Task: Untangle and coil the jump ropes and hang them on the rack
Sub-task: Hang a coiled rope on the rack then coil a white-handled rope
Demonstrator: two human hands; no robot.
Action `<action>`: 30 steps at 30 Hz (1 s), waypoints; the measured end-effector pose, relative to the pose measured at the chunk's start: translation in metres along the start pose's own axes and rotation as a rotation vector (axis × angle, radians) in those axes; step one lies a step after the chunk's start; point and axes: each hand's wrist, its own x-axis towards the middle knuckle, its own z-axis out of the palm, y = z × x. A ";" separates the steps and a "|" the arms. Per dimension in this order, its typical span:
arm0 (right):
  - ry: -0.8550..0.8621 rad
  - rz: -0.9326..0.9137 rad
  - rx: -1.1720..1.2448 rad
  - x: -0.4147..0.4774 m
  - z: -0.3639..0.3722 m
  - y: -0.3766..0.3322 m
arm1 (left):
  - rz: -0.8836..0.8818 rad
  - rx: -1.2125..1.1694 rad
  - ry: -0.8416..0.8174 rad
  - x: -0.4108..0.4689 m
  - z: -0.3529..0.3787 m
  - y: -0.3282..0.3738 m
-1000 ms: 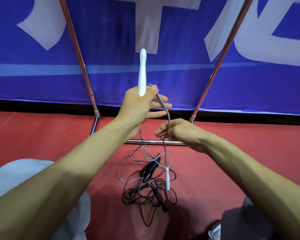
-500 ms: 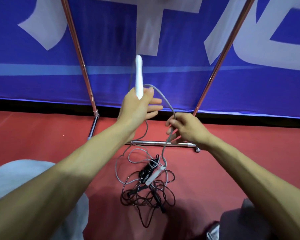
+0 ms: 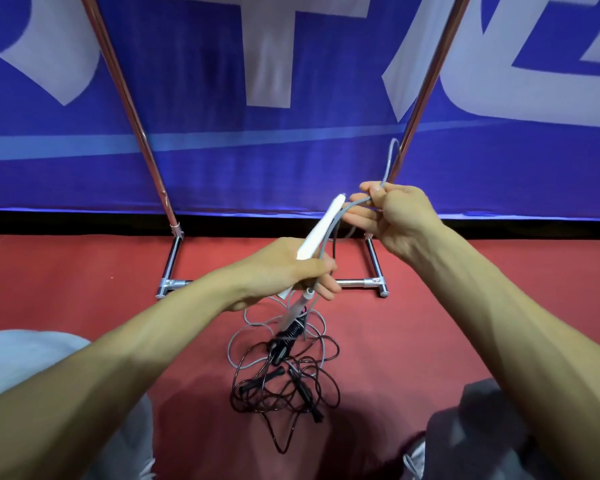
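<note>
My left hand (image 3: 291, 271) grips a white jump-rope handle (image 3: 321, 228), tilted up to the right. Its grey cord (image 3: 355, 204) runs to my right hand (image 3: 392, 216), which pinches it, and a loop of the cord (image 3: 390, 157) sticks up above the fingers. A second white handle (image 3: 297, 308) hangs blurred just under my left hand. On the red floor below lies a tangle of black ropes (image 3: 288, 386) with black handles, mixed with loose grey cord (image 3: 243, 336). The chrome rack (image 3: 354, 282) stands behind, its base bar just past my hands.
The rack's two slanted poles (image 3: 129, 102) rise left and right in front of a blue banner (image 3: 291, 150) with white lettering. The red floor (image 3: 66, 271) spreads to both sides. My knees (image 3: 32, 355) are at the bottom corners.
My left hand has dropped and tilted the white handle from upright to slanting right. My right hand has risen, pulling the grey cord up, and the second white handle has lifted off the pile.
</note>
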 end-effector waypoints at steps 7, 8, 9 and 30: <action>-0.034 0.093 -0.086 -0.001 0.001 0.010 | 0.093 -0.044 0.284 0.002 -0.007 0.001; -0.069 0.117 -0.144 -0.001 0.000 0.011 | 0.110 -0.065 0.307 0.001 -0.007 0.004; -0.104 0.129 -0.196 -0.001 0.000 0.013 | 0.125 -0.078 0.330 0.001 -0.008 0.005; -0.355 -0.373 -0.855 -0.016 0.010 0.024 | 0.187 0.153 0.263 -0.001 -0.015 0.008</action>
